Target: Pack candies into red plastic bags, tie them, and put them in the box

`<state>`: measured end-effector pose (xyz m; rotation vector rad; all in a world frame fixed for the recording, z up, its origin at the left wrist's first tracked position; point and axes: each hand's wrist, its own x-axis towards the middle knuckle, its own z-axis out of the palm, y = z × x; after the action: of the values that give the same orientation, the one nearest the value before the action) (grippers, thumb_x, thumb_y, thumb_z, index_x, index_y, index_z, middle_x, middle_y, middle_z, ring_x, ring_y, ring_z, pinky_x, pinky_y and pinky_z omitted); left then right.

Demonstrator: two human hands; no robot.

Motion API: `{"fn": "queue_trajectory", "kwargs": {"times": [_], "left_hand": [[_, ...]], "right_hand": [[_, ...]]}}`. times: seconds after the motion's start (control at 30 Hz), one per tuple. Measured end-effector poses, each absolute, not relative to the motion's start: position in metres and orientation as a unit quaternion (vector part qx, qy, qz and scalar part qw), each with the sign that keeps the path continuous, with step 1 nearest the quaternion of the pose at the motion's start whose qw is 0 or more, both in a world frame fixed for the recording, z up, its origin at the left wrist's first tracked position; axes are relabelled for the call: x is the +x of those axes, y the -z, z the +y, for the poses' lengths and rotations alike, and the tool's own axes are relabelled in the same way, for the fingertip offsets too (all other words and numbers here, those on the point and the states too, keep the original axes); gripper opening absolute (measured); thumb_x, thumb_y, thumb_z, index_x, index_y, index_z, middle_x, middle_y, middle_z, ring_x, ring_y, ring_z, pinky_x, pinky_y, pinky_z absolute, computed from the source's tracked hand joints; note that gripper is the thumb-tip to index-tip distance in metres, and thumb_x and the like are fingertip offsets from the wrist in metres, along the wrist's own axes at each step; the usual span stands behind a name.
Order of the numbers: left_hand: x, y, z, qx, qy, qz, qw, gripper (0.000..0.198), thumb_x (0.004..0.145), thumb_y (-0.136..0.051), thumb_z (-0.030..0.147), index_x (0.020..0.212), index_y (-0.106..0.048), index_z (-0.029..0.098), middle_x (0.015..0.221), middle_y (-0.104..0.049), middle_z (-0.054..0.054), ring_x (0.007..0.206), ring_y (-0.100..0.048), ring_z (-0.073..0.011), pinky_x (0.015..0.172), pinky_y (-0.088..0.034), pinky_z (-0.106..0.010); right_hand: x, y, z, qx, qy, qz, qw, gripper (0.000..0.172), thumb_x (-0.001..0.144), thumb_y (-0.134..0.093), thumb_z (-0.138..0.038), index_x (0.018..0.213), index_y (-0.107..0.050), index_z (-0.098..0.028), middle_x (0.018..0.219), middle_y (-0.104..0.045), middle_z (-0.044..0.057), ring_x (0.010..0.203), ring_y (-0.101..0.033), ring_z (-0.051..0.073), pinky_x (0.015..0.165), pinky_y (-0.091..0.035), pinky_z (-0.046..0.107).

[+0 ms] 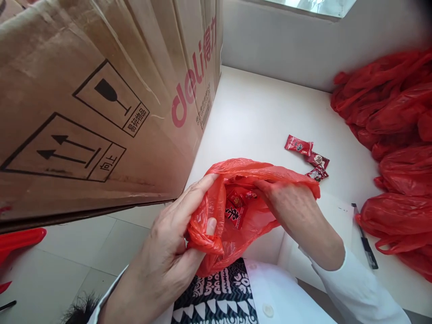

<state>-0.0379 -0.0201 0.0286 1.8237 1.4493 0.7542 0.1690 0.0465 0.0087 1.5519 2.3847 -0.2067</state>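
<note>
A thin red plastic bag (249, 234) is held with its mouth gaping up toward me. My left hand (175, 238) grips the bunched rim on the left side, thumb pressed over the folded plastic. My right hand (293, 207) reaches into the bag from the right; its fingertips are hidden by the far wall and shadow. Inside lie several small red packets, among them a larger packet (233, 215) with black lettering. Beyond the bag's right rim, a red packet (299, 146) and two darker packets (317, 159) rest on the white table (256, 112).
A tall cardboard carton (151, 90) stands close on the left. Piled along the right are several filled red bags (405, 108), with a black pen (366, 243) beside them. A wall (276, 54) closes off the table's far side. Tiled floor (91, 256) shows at lower left.
</note>
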Motion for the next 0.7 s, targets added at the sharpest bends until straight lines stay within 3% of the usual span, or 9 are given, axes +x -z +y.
{"fn": "queue_trajectory", "kwargs": {"times": [0.17,0.27,0.4,0.5,0.6,0.7], "left_hand": [[-0.038,-0.029,-0.02,0.702,-0.292,0.555,0.337,0.051,0.093,-0.046,0.02,0.142,-0.034,0.03,0.145,-0.045,0.004,0.127,-0.049,-0.0158,0.111,-0.037,-0.022],[-0.037,-0.03,-0.019,0.705,-0.282,0.558,0.334,0.052,0.093,-0.046,0.02,0.143,-0.033,0.031,0.145,-0.045,0.003,0.125,-0.051,-0.0159,0.11,-0.038,-0.023],[-0.044,-0.033,-0.024,0.752,-0.239,0.531,0.31,0.05,0.095,-0.044,0.022,0.143,-0.033,0.03,0.147,-0.042,0.003,0.13,-0.046,-0.0174,0.112,-0.036,-0.026],[-0.055,-0.039,-0.034,0.801,-0.212,0.504,0.243,0.048,0.096,-0.041,0.029,0.144,-0.032,0.03,0.152,-0.033,0.004,0.134,-0.042,-0.0168,0.11,-0.036,-0.02],[-0.059,-0.051,-0.039,0.825,-0.178,0.5,0.196,0.045,0.098,-0.034,0.036,0.143,-0.035,0.034,0.153,-0.031,0.007,0.132,-0.044,-0.0176,0.107,-0.038,-0.018],[-0.052,-0.064,-0.034,0.796,-0.235,0.52,0.2,0.04,0.1,-0.025,0.041,0.136,-0.043,0.045,0.145,-0.041,0.007,0.124,-0.05,-0.0174,0.1,-0.044,-0.023]], "right_hand": [[0.17,-0.006,0.04,0.539,0.04,0.823,0.178,0.055,0.068,-0.05,0.006,0.112,-0.064,-0.024,0.087,-0.066,0.007,0.071,-0.058,0.019,0.053,-0.03,0.026],[0.174,-0.001,0.035,0.544,0.025,0.819,0.18,0.046,0.072,-0.05,0.003,0.109,-0.065,-0.022,0.08,-0.065,0.006,0.06,-0.054,0.017,0.051,-0.029,0.027],[0.19,-0.001,0.019,0.491,-0.02,0.863,0.118,0.035,0.069,-0.055,-0.001,0.098,-0.066,-0.017,0.074,-0.064,0.005,0.055,-0.052,0.016,0.051,-0.033,0.028],[0.206,-0.01,0.007,0.446,-0.125,0.883,0.072,0.037,0.064,-0.055,0.0,0.094,-0.067,-0.018,0.076,-0.063,0.005,0.062,-0.056,0.02,0.059,-0.04,0.03],[0.214,-0.022,0.004,0.442,-0.223,0.862,0.111,0.029,0.061,-0.055,0.0,0.082,-0.067,-0.016,0.072,-0.06,0.008,0.067,-0.056,0.026,0.063,-0.042,0.035],[0.213,-0.034,0.01,0.445,-0.294,0.826,0.18,0.021,0.06,-0.054,0.003,0.065,-0.064,-0.014,0.062,-0.056,0.009,0.061,-0.053,0.026,0.061,-0.042,0.036]]}}
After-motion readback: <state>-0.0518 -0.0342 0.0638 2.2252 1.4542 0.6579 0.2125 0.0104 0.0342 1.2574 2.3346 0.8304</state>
